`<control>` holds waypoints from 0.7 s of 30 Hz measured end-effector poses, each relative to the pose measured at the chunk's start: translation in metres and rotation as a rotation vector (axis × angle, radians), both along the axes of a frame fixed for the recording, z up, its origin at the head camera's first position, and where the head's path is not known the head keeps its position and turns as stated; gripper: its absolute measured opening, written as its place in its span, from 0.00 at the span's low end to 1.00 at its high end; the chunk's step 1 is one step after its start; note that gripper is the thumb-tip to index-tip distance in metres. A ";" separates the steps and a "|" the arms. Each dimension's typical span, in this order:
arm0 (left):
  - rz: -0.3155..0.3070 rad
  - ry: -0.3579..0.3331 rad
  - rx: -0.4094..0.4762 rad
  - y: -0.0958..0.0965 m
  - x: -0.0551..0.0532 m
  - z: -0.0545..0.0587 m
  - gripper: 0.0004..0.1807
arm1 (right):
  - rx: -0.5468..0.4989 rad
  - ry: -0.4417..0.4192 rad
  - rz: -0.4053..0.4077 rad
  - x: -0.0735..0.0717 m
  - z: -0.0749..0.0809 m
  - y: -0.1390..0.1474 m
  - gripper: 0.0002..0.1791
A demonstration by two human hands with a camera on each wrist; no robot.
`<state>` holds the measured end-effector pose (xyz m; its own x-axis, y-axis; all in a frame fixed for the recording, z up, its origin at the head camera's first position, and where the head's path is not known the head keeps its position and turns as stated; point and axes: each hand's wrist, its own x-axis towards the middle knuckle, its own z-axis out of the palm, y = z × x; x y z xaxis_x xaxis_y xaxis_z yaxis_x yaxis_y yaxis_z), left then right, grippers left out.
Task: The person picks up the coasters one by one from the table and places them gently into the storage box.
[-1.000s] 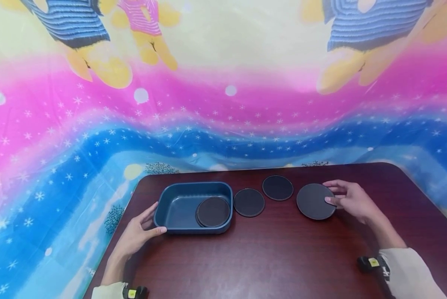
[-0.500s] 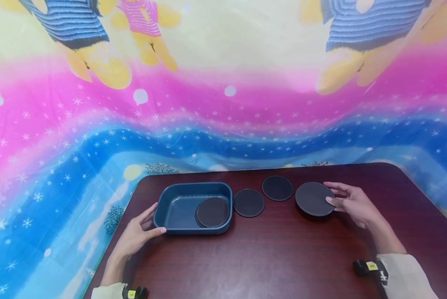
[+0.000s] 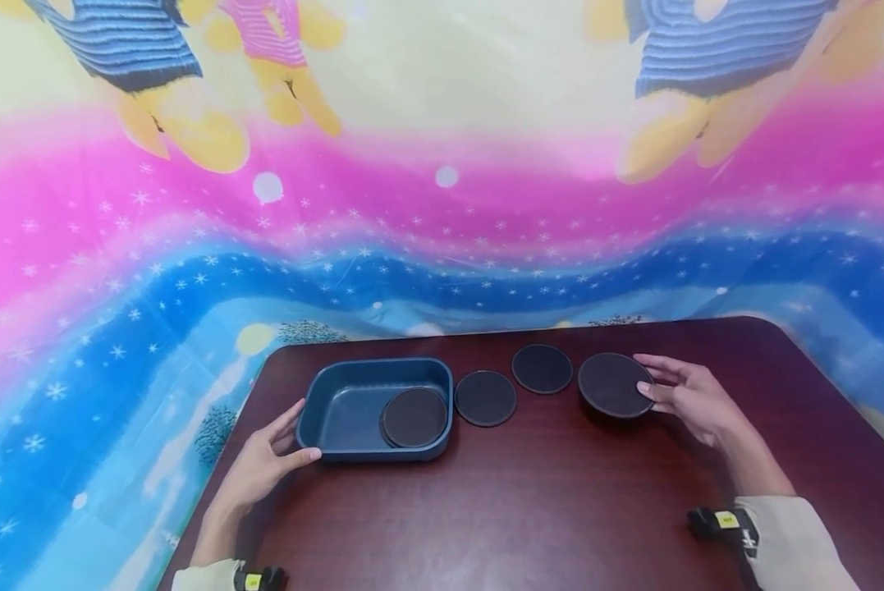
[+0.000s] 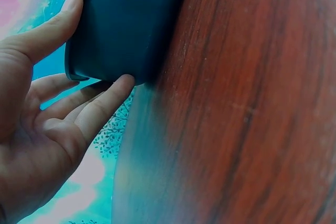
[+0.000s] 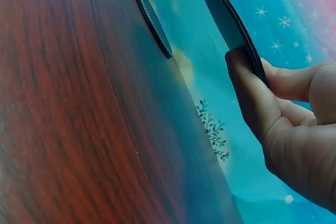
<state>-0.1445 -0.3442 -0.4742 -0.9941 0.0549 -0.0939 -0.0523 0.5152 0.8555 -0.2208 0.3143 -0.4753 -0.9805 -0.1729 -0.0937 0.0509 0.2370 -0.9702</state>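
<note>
Between thumb and fingers, my right hand (image 3: 696, 402) pinches a round black coaster (image 3: 613, 386) by its right edge. The right wrist view shows this coaster (image 5: 224, 22) raised off the table, its stitched edge visible. My left hand (image 3: 260, 464) grips the left end of a dark blue rectangular bin (image 3: 345, 414), thumb at the front corner of the rim. In the left wrist view its fingers lie against the bin's outer wall (image 4: 126, 24). Inside, at the bin's right end, lie stacked coasters (image 3: 415, 417). One coaster (image 3: 486, 399) sits right beside the bin; another coaster (image 3: 542, 368) lies farther back.
Everything stands on a dark red-brown wooden table (image 3: 515, 509) with rounded back corners. Behind it hangs a bright printed cloth (image 3: 442, 222) in pink, blue and yellow. Each wrist wears a black camera strap.
My right hand has raised and tilted its coaster, bringing it slightly left. The left hand keeps its place on the bin. The whole head view has shifted slightly.
</note>
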 end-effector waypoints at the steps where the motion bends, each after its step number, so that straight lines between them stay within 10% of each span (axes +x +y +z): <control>1: 0.001 0.006 -0.003 0.000 0.000 0.000 0.50 | 0.001 0.002 0.002 -0.001 0.000 0.000 0.41; 21: -0.014 0.022 -0.026 0.000 0.000 0.001 0.50 | -0.027 -0.015 0.020 -0.001 0.003 -0.008 0.40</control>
<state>-0.1449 -0.3439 -0.4731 -0.9951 0.0666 -0.0735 -0.0262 0.5378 0.8427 -0.2218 0.3063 -0.4718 -0.9753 -0.1952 -0.1030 0.0606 0.2120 -0.9754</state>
